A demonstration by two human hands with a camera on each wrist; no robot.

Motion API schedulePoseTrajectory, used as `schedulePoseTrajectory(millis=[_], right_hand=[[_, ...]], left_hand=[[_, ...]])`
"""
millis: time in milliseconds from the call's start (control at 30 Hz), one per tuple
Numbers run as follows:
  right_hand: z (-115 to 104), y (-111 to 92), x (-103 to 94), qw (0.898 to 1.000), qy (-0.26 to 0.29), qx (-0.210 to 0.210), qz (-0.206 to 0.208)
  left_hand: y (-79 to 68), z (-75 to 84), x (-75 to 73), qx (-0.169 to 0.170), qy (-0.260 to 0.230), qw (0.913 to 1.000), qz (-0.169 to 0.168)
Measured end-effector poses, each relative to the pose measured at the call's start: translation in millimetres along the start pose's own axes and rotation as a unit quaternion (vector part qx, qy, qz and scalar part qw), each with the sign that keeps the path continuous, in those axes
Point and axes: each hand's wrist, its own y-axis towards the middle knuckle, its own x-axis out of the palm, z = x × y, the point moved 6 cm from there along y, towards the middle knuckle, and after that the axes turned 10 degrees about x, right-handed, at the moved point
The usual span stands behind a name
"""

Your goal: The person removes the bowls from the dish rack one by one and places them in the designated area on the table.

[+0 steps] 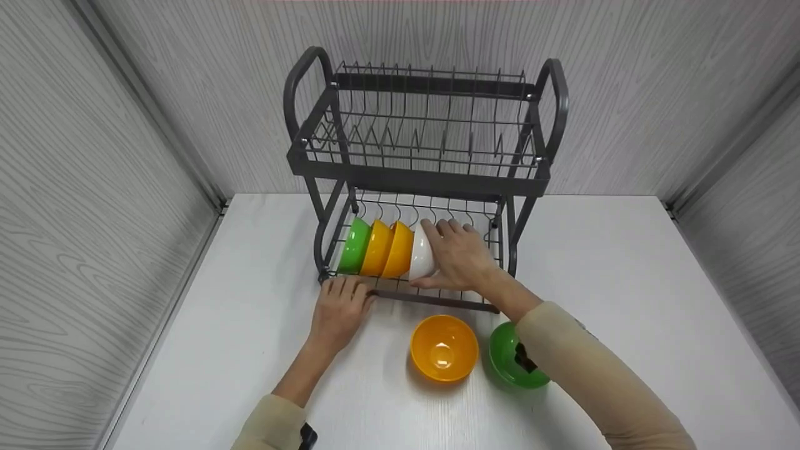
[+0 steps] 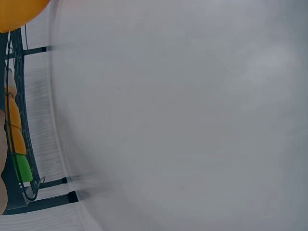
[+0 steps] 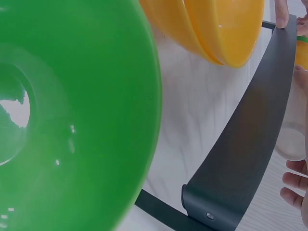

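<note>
My right hand (image 1: 462, 256) grips a white bowl (image 1: 421, 255) standing on its side in the lower tier of a dark dish rack (image 1: 419, 178). Thumb and fingers span its rim. Left of it, two orange bowls (image 1: 376, 249) and a green bowl (image 1: 354, 247) lean in a row. At the rack's lower front left corner, my left hand (image 1: 337, 312) holds the front bar, thumb in front and fingers behind. The right wrist view shows the bar (image 3: 240, 130) close up, with the white bowl (image 3: 291, 142) partly visible behind it.
On the white table before the rack sit orange bowls (image 1: 444, 347), two rims nested in the right wrist view, and a green bowl (image 1: 509, 356), partly hidden by my right sleeve. The rack's upper tier (image 1: 425, 119) has wire dividers. Grey wood-grain panels (image 1: 125, 187) surround the table.
</note>
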Motion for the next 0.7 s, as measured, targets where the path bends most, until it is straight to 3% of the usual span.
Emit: schedulePoseTrajectory(millis=[200, 700], right_hand=[[-0.5, -1.7, -4.4, 1.000, -0.007, -0.008, 0.017], [-2.8, -6.5, -12.0, 0.999, -0.027, -0.019, 0.031]], left_hand=[[0.3, 0.1, -0.2, 0.000, -0.009, 0.9999, 0.014], [-1.1, -0.6, 1.0, 0.006, -0.009, 0.9999, 0.003]])
